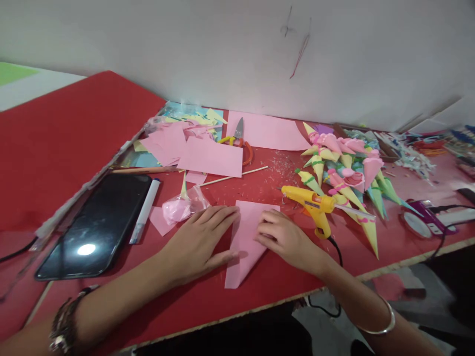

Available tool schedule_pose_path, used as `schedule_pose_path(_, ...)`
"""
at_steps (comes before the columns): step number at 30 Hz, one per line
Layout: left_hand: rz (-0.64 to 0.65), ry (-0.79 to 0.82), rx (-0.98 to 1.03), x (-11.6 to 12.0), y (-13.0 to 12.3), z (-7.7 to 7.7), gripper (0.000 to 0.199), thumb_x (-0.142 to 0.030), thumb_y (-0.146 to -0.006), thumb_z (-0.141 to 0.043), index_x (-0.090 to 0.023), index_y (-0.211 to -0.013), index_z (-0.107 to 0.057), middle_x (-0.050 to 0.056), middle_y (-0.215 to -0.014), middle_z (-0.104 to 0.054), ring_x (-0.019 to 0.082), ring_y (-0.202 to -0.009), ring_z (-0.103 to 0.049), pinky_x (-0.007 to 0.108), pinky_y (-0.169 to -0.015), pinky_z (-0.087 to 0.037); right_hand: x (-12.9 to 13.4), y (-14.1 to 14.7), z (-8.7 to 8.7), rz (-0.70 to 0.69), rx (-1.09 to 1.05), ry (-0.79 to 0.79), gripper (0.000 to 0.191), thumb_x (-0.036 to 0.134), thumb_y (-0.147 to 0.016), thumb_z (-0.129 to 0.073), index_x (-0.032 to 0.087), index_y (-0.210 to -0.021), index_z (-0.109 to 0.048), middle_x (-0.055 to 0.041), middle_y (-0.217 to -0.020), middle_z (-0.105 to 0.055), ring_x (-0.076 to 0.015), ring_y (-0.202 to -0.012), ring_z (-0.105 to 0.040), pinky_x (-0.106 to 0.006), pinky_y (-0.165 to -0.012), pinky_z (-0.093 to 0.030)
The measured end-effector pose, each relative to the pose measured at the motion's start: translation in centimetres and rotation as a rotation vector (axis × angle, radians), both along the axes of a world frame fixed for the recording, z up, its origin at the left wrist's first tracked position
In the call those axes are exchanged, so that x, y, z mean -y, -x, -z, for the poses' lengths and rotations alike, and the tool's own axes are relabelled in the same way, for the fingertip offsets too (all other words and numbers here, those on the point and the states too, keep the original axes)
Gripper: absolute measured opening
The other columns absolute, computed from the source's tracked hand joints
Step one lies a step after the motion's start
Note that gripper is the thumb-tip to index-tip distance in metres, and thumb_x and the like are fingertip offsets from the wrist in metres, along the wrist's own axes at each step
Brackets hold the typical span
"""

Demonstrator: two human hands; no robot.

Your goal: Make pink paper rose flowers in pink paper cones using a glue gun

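Tabletop [200,301], red, spans the frame; a heap of paper cones [352,180] covers its right part, a black phone [100,222] the lower left. Just below centre lies a pink sheet [247,237], partly folded. The left hand [202,242] rests flat at its left edge, thumb apart; the right hand [285,240] curls over its right side, whether pinching I cannot tell. Nearby lies a yellow glue gun [311,201].
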State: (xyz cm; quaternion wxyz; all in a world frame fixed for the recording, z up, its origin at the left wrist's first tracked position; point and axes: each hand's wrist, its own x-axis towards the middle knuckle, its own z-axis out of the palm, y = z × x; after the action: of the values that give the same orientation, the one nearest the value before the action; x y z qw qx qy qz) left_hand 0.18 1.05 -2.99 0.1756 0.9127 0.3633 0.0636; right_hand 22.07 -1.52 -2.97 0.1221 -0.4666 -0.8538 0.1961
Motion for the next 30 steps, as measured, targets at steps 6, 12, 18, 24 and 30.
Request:
schedule_pose_path(6, -0.025, -0.047, 0.015, 0.4, -0.4, 0.7, 0.074, -0.067, -0.076, -0.048, -0.015, -0.128, -0.047, 0.012, -0.135, -0.05, 0.031, -0.12, -0.045, 0.047, -0.099, -0.037, -0.3, 0.9, 0.4, 0.065, 0.099, -0.072, 0.026, 0.025, -0.091, -0.049, 0.017, -0.068, -0.058, -0.0004, -0.071, -0.055, -0.014, -0.068, -0.049, -0.026, -0.065, -0.036)
schedule_pose_path(12, -0.026, -0.087, 0.004, 0.6, -0.6, 0.8, 0.075, -0.065, -0.074, -0.052, -0.015, -0.128, -0.046, 0.01, -0.136, -0.05, 0.03, -0.119, -0.045, 0.045, -0.1, -0.036, -0.2, 1.5, 0.8, 0.119, 0.186, -0.166, 0.021, 0.022, -0.09, -0.05, 0.017, -0.073, -0.061, -0.0023, -0.074, -0.062, -0.0164, -0.071, -0.054, -0.029, -0.069, -0.035)
schedule_pose_path(18, -0.045, -0.087, -0.007, 0.6, -0.6, 0.8, 0.071, -0.062, -0.075, -0.054, -0.016, -0.128, -0.046, 0.01, -0.136, -0.049, 0.029, -0.119, -0.045, 0.045, -0.1, -0.036, -0.2, 1.6, 1.3, 0.149, 0.167, -0.21, 0.023, 0.025, -0.091, -0.049, 0.018, -0.072, -0.059, -0.0008, -0.069, -0.061, -0.016, -0.069, -0.055, -0.028, -0.065, -0.035)
schedule_pose_path(24, -0.057, -0.072, -0.003, 0.8, -0.6, 1.0, 0.069, -0.057, -0.074, -0.057, -0.018, -0.129, -0.045, 0.009, -0.137, -0.048, 0.029, -0.121, -0.044, 0.044, -0.102, -0.034, -0.1, 1.7, 1.6, 0.191, 0.186, -0.262, 0.028, 0.03, -0.092, -0.046, 0.018, -0.069, -0.057, -0.0014, -0.067, -0.06, -0.016, -0.066, -0.055, -0.028, -0.063, -0.033)
schedule_pose_path(30, -0.061, -0.064, 0.012, 0.8, -0.6, 1.0, 0.068, -0.056, -0.073, -0.058, -0.019, -0.129, -0.044, 0.009, -0.137, -0.048, 0.029, -0.121, -0.045, 0.044, -0.101, -0.035, -0.2, 1.8, 1.7, 0.201, 0.198, -0.261, 0.029, 0.031, -0.092, -0.046, 0.019, -0.068, -0.056, -0.0018, -0.066, -0.06, -0.016, -0.065, -0.055, -0.027, -0.063, -0.033)
